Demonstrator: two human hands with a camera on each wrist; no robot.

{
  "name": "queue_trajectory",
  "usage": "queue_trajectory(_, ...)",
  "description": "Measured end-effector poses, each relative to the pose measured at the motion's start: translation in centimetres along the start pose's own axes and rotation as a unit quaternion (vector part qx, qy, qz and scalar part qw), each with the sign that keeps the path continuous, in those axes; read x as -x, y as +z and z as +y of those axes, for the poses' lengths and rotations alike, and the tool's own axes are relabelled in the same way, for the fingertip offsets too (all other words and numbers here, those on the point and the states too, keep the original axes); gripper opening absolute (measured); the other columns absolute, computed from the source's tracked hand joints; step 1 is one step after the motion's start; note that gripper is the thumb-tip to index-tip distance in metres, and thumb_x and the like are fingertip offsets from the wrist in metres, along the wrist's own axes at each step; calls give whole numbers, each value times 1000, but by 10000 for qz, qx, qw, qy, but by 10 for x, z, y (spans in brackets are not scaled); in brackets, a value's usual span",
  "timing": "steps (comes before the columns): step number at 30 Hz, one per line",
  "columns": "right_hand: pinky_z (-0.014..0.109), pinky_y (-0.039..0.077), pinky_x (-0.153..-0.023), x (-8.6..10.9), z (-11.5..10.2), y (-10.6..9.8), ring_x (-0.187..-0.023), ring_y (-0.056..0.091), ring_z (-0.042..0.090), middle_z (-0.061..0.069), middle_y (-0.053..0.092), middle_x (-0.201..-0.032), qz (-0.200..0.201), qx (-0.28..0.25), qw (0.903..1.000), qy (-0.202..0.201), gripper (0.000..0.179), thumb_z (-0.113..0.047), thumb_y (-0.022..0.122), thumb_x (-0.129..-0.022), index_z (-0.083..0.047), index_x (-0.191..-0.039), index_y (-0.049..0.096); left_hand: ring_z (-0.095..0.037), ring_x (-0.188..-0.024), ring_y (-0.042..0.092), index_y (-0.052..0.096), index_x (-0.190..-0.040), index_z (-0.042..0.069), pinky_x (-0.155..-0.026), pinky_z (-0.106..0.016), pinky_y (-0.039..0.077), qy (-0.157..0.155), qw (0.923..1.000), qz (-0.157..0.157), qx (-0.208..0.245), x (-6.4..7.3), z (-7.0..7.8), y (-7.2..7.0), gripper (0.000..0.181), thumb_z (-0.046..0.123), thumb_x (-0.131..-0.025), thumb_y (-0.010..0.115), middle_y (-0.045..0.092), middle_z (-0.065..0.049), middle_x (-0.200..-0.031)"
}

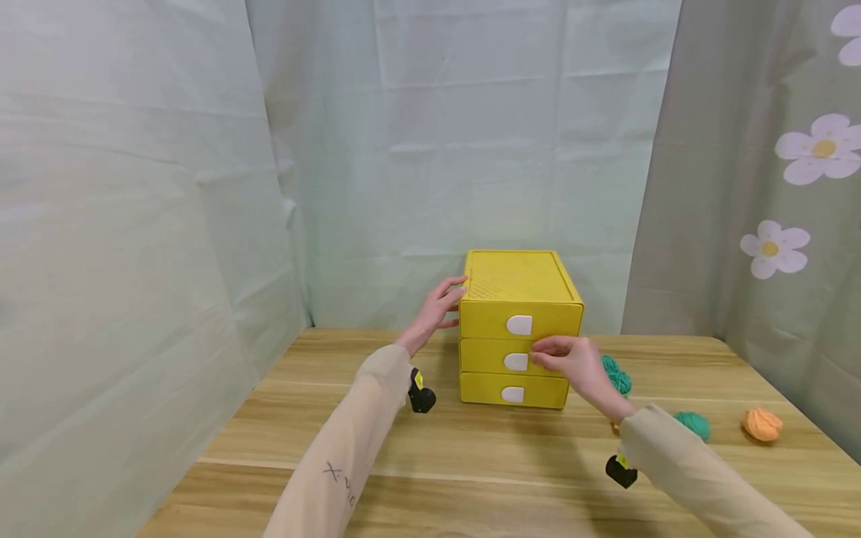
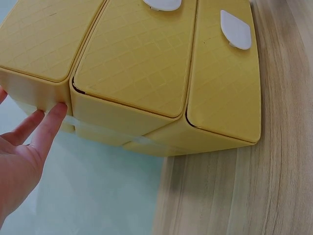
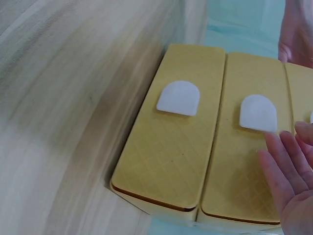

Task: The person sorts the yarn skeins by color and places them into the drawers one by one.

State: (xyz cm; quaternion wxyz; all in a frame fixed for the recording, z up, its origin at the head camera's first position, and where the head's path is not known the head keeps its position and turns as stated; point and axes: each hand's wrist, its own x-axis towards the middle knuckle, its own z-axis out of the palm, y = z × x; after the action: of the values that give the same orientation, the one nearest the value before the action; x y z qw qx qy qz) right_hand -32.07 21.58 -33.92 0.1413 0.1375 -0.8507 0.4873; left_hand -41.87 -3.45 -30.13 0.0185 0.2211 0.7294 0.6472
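A yellow three-drawer box (image 1: 521, 276) stands upright on the table, all its drawers closed, each with a white tab handle. My left hand (image 1: 439, 308) rests against its upper left side; in the left wrist view its fingertips (image 2: 59, 108) touch the side wall by the top drawer. In front of the middle drawer (image 3: 247, 166) is my right hand (image 1: 577, 365), its fingers fairly straight. Fingertips (image 3: 271, 139) of that hand are right at the edge of the middle drawer's white handle (image 1: 516, 362), and nothing is gripped.
Right of the box lie teal yarn balls (image 1: 617, 377), with another teal ball (image 1: 694, 424) partly behind the right sleeve. An orange yarn ball (image 1: 763, 424) sits farther right on the wooden table (image 1: 484, 478). Pale curtains (image 1: 471, 149) hang behind and at both sides.
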Motion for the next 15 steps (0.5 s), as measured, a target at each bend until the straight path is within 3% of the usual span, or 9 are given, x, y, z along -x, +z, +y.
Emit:
queue_trajectory(8, 30, 49, -66, 1, 9, 7, -76, 62, 19, 6, 67, -85, 90, 254, 9995, -166, 18, -13, 71, -80, -2, -94, 70, -34, -106, 48, 38, -138, 11, -82, -46, 43, -64, 9997, -229, 13, 16, 23, 2, 45, 26, -97, 44, 35, -16, -134)
queue_trajectory(15, 30, 50, -66, 2, 12, 12, -76, 63, 19, 7, 67, -85, 144, 293, 9991, -280, 19, -11, 70, -80, -1, -95, 69, -33, -106, 48, 37, -139, 11, -83, -47, 42, -83, 9998, -198, -12, 19, 27, 3, 45, 26, -97, 44, 36, -16, -133)
